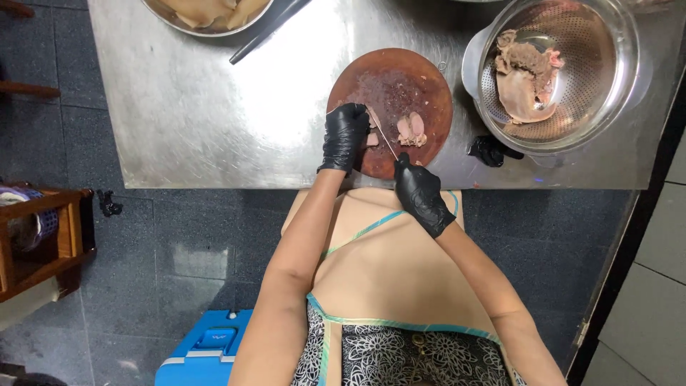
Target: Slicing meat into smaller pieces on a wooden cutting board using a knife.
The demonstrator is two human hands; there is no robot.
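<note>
A round reddish-brown cutting board [400,78] lies on the steel table [214,114]. My left hand [344,136], in a black glove, presses down on a piece of pale meat [371,136] at the board's near left. My right hand [421,193], also gloved in black, grips the handle of a thin knife [382,132] whose blade runs up along the left hand's fingers. Several cut slices of meat [412,129] lie just right of the blade.
A metal colander [607,78] holding cooked meat [525,71] sits at the right. A steel bowl of pale pieces [207,13] and a dark utensil [268,32] are at the back. A crumpled black glove [491,150] lies near the table edge. Blue cooler [204,350] and wooden shelf [43,236] stand on the floor.
</note>
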